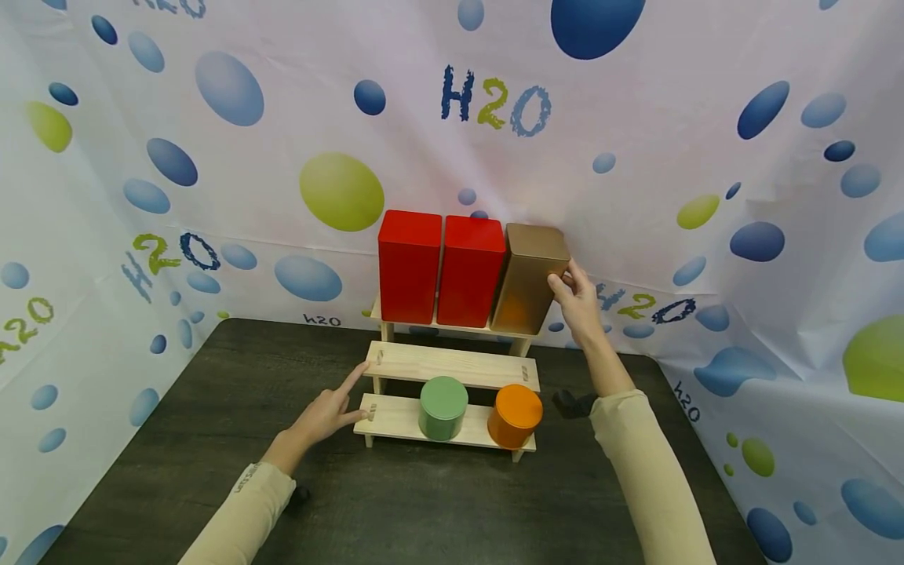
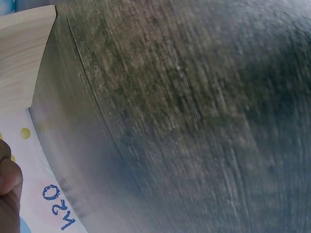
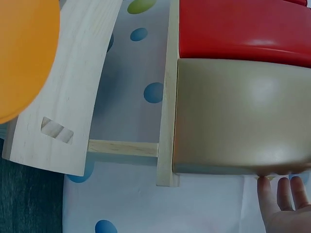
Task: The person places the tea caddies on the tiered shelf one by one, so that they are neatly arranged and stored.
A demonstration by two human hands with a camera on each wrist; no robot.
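Note:
A three-step wooden rack (image 1: pixel 452 364) stands on the dark table. On its top step are two tall red boxes (image 1: pixel 409 267) and a gold box (image 1: pixel 531 286) at the right end, leaning slightly. My right hand (image 1: pixel 581 308) touches the right side of the gold box near its top; in the right wrist view its fingertips (image 3: pixel 266 189) meet that side, nearly straight. My left hand (image 1: pixel 321 416) is at the rack's left end, index finger stretched to the middle step and thumb to the lowest. Only part of its curled fingers (image 2: pixel 9 177) shows in the left wrist view.
The lowest step bears a green round tin (image 1: pixel 443 408) and, to its right, an orange round tin (image 1: pixel 515 416). A white printed cloth (image 1: pixel 438 149) with blue and green dots rises behind the rack and along the sides of the dark table (image 1: pixel 452 510).

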